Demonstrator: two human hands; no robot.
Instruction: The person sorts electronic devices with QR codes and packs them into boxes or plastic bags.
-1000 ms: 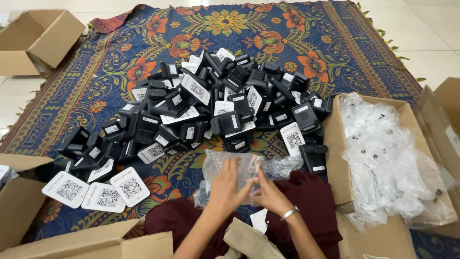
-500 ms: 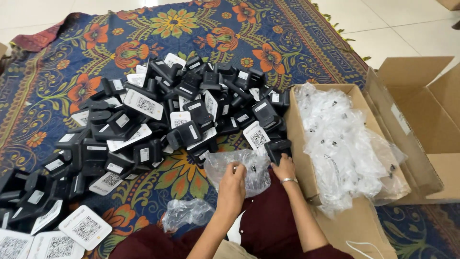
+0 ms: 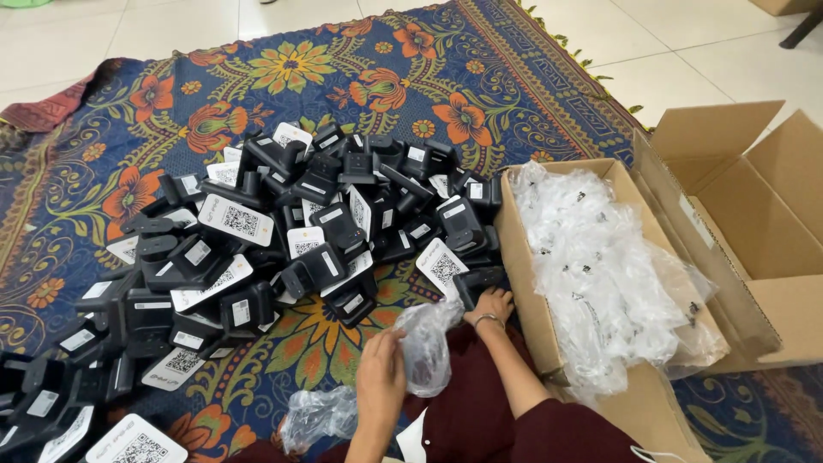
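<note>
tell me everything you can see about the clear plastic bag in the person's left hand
The clear plastic bag is thin, crinkled film, glossy and see-through. It stands bunched upright above the dark red cloth on the person's lap. The left hand grips its left side. The right hand is just past its top, on a black device.

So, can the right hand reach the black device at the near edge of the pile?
Probably yes. The right hand already rests against that black device, and nothing lies between them; the left hand holds the plastic bag off to the side.

Makeshift packing room, tiled floor (image 3: 686, 51), floral rug (image 3: 343, 69), cardboard boxes (image 3: 746, 214), heaped black devices (image 3: 326, 214)
</note>
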